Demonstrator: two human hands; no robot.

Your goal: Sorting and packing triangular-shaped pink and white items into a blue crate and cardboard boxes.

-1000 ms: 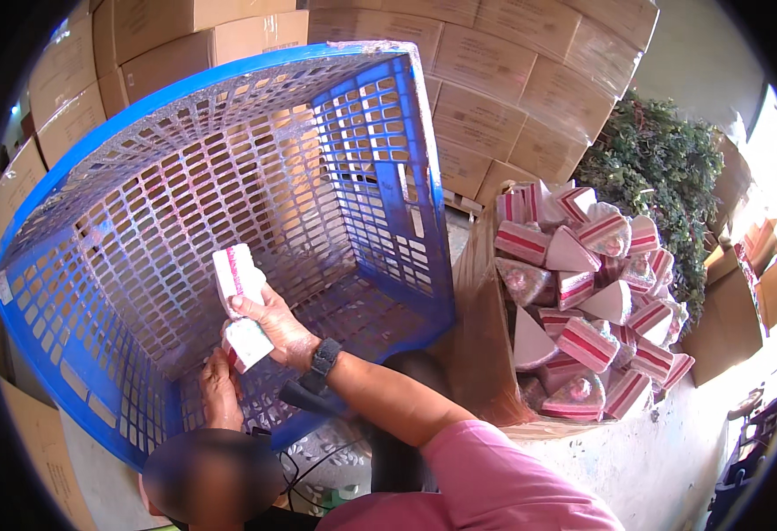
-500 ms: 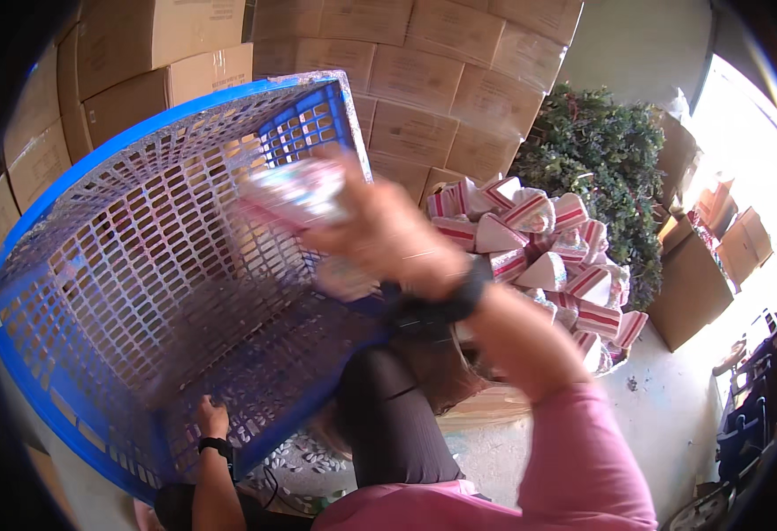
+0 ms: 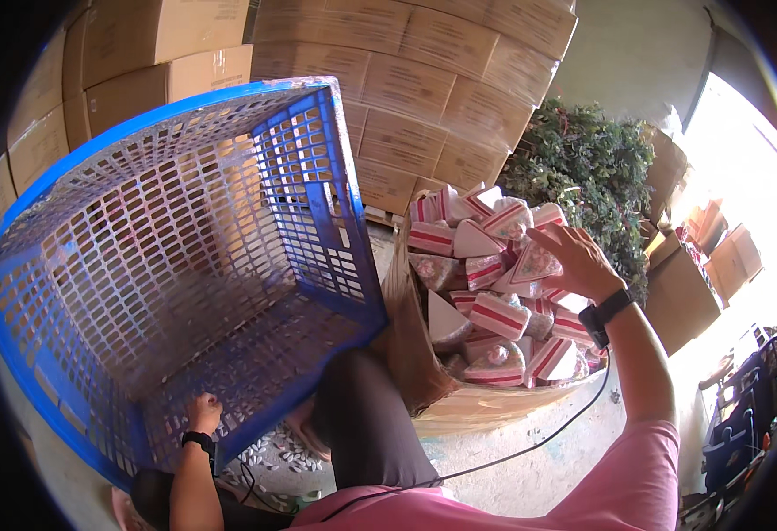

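My right hand (image 3: 578,264) reaches over a pile of decorative cake slices (image 3: 499,317), white wedges with pink and red stripes. Its thumb and fingers curve round one cake slice (image 3: 536,263) with a speckled, flowery top, at the upper right of the pile. A large brown carton (image 3: 410,345) holds the slices, heaped up to its rim. At the lower left, my left hand (image 3: 202,413) is closed in a fist by the near edge of a large blue plastic basket (image 3: 357,221). What its fingers hold, if anything, is hidden. Each wrist wears a black band.
Stacked cardboard boxes (image 3: 406,84) stand behind the basket. A heap of green artificial foliage (image 3: 583,159) sits beyond the carton, with open boxes (image 3: 689,288) to its right. Pale flakes (image 3: 287,451) litter the floor. A black cable (image 3: 530,450) runs from my right wrist across my lap.
My right hand has swung right, from over the blue basket with a blurred cake slice, to the pile in the carton. My left hand stays at the basket's near edge.
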